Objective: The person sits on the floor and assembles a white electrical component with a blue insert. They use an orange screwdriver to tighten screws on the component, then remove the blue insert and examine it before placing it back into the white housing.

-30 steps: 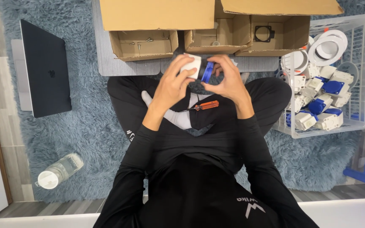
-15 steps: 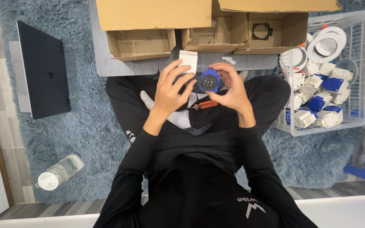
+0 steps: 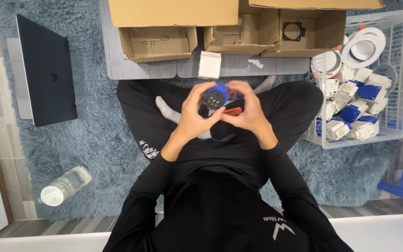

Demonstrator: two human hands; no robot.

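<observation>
Gripping a blue round socket insert point(image 3: 216, 97) above the lap, the left hand point(image 3: 195, 116) and right hand point(image 3: 247, 111) both curl closed around it. A white housing point(image 3: 209, 65) lies beyond them, beside cardboard boxes point(image 3: 157, 42).

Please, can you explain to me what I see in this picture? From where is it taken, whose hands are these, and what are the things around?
The picture comes from a camera worn on a person's head, looking straight down. The person sits cross-legged on a shaggy blue rug. No machine is here, only two bare hands. The left hand and the right hand together hold a small blue round socket part with a dark face of holes. Under the hands lies a small orange tool. In front are open cardboard boxes, one with screws, and a small white block on a grey mat. To the person's right stands a white wire basket full of white and blue sockets. To the left lie a closed laptop and a plastic bottle.
</observation>
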